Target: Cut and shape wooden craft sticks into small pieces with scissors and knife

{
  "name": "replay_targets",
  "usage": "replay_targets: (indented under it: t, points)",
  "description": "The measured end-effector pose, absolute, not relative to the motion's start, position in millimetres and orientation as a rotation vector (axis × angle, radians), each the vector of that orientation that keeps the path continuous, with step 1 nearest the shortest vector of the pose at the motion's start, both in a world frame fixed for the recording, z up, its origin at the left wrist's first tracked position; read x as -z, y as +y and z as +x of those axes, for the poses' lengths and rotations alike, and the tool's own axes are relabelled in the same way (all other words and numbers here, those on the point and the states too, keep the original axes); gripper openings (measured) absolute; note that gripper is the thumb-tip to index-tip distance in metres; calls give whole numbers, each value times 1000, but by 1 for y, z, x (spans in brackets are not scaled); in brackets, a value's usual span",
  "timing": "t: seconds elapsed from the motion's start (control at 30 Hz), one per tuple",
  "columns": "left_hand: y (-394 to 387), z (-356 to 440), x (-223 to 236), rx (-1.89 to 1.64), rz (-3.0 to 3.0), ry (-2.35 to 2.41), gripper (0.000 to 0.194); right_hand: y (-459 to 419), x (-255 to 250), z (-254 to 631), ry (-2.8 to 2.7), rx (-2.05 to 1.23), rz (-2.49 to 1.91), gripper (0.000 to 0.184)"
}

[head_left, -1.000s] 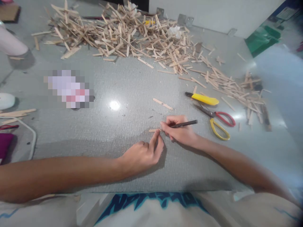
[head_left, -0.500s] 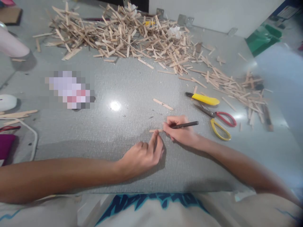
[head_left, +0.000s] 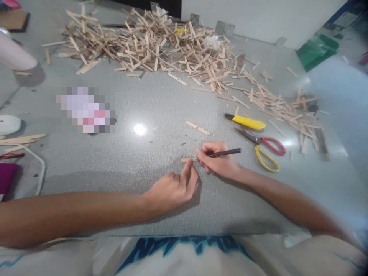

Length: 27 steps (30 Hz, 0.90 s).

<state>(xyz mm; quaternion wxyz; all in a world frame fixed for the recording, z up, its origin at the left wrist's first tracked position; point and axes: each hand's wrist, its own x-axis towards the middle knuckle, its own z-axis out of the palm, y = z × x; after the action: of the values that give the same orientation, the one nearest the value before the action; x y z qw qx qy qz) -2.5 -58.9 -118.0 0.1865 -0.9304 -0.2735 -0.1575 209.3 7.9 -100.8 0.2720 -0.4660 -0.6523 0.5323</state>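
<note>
A short popsicle stick (head_left: pixel 186 160) lies flat on the grey table. My left hand (head_left: pixel 174 188) holds it down with the index fingertip while the other fingers are curled. Beside it, my right hand (head_left: pixel 215 159) is closed around a slim black pen (head_left: pixel 227 152), held in a writing grip and slanting up to the right. The pen's tip and the right end of the stick are hidden by my fingers. Another popsicle stick (head_left: pixel 197 128) lies apart, just beyond my hands.
A yellow utility knife (head_left: pixel 248 122) and scissors (head_left: pixel 257 141) with red and yellow handles lie to the right. Many loose sticks (head_left: pixel 143 46) are heaped at the back. A blurred-out object (head_left: pixel 86 109), a white mouse (head_left: pixel 10 124) and a cable (head_left: pixel 43 172) are on the left.
Both hands stay almost in place; my right fingertips shift very slightly over the stick. The view tilts a little. The stick and the tools stay put.
</note>
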Motion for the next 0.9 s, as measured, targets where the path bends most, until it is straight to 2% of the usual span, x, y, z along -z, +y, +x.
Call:
replay_targets:
  t: [0.9]
  points:
    - [-60,-2,116,397,-2615,-801,37,8,101,210,-1857,-1342,-1267,46]
